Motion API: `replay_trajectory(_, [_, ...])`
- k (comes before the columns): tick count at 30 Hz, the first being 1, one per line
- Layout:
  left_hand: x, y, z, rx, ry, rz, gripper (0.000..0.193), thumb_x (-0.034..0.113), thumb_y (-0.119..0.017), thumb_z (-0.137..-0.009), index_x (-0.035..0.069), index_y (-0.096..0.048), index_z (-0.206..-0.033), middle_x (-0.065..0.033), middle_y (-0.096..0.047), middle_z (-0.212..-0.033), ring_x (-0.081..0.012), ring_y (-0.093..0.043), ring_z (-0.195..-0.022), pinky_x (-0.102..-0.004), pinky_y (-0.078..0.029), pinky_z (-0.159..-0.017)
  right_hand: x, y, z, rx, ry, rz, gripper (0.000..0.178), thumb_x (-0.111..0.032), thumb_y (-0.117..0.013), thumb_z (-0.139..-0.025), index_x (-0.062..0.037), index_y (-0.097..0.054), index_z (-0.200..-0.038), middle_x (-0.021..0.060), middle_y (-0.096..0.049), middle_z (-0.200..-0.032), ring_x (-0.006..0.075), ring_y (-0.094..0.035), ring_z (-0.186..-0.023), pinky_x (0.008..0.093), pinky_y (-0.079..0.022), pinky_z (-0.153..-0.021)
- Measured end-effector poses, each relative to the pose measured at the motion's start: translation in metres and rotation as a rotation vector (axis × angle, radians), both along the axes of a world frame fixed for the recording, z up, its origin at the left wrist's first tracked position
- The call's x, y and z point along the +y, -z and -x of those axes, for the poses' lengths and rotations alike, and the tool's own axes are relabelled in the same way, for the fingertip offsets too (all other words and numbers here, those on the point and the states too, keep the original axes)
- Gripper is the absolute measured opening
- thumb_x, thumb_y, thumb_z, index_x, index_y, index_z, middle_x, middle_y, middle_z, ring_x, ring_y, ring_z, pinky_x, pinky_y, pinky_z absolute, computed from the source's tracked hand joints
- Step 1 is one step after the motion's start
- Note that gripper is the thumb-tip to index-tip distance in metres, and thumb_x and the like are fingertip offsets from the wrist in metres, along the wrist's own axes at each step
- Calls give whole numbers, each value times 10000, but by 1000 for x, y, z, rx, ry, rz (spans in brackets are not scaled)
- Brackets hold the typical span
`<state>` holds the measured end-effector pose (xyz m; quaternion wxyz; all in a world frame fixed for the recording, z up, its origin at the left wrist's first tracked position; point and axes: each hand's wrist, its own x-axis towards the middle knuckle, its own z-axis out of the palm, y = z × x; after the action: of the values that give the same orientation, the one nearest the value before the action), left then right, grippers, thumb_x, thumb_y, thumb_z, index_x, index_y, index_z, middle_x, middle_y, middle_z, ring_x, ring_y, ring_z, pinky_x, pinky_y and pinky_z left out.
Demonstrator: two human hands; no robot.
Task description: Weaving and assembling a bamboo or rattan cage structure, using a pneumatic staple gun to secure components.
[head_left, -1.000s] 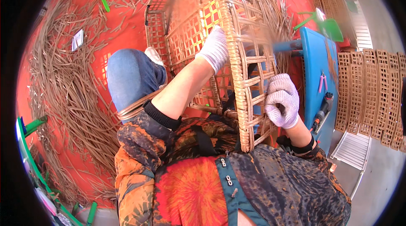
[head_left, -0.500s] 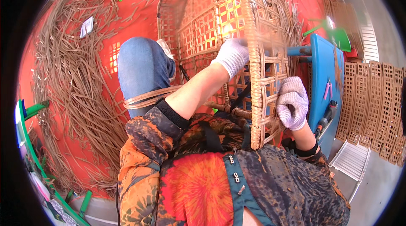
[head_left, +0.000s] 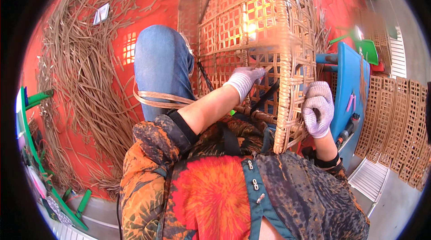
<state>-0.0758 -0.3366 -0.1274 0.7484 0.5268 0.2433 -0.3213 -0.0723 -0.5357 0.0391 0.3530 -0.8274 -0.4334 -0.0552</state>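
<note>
A large woven cane basket rests tipped on its side against my lap, its braided rim running up and away from me. My left hand, in a pale striped work glove, reaches into the basket's mouth. Its fingers are closed near the inner face of the right wall, and whatever is between them is too small to make out. Outside that same wall, my right hand, gloved alike, has curled fingers against the weave; the wall hides the fingertips. Two bands of flat cane strip loop around my left knee.
A heap of loose cane strips spreads over the red floor sheet at left. To the right stands a blue stool carrying pink-handled snips and a dark tool. Woven panels lean beyond it, near a white rack.
My left hand has drawn down and back from the rim, deeper in the basket's opening. The basket, my knee and the surroundings sit slightly shifted in view; my right hand stays by the wall.
</note>
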Motion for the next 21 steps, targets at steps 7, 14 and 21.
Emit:
replay_trajectory(7, [10,-23,11,56,-121,70,360,404,-691,-948,92,-649,-772,-18,-498,-567,-138,-415,-452,-332,-295,-444,-1,1,-1,-2,2,-3,131,-100,-734,-763,-66,-612,-795,91,-588,-867,308,-582,-836,425,-468,-807])
replay_trajectory(14, [71,-47,11,49,-432,244,269,364,-670,-993,116,-721,-1084,43,-619,-777,-72,-470,-553,-252,-411,-490,5,-3,1,11,-11,-6,129,-103,-737,-768,-63,-617,-789,98,-589,-867,305,-586,-839,417,-470,-792])
replay_trajectory(21, [132,-70,22,-58,-750,420,216,297,-662,-1005,99,-660,-1091,66,-562,-711,-41,-413,-514,-214,-341,-471,6,-3,0,26,5,3,123,-95,-734,-765,-60,-618,-789,101,-599,-887,308,-592,-855,417,-483,-806])
